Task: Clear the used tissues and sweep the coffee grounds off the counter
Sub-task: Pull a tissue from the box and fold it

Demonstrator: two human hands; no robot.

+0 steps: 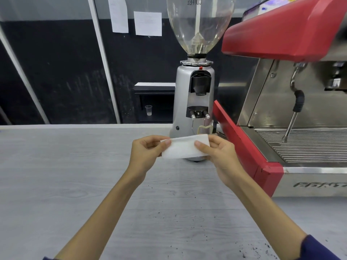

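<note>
1. Tissue (185,147): white, folded, held above counter (56,166), pinched by left hand (145,153) and right hand (218,154).
2. Grinder (194,102): hopper lettering "COFFEE", mirrored.
3. Espresso machine (281,34): front badge cut off, unreadable.
4. Coffee grounds (253,249): scattered specks, near counter edge.

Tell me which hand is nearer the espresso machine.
Right. The right hand pinches the tissue just beside the espresso machine's red side panel; the left hand holds the tissue's other end, farther away, across the grinder.

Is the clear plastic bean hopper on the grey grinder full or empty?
Empty: through the clear plastic bean hopper no beans show.
</note>
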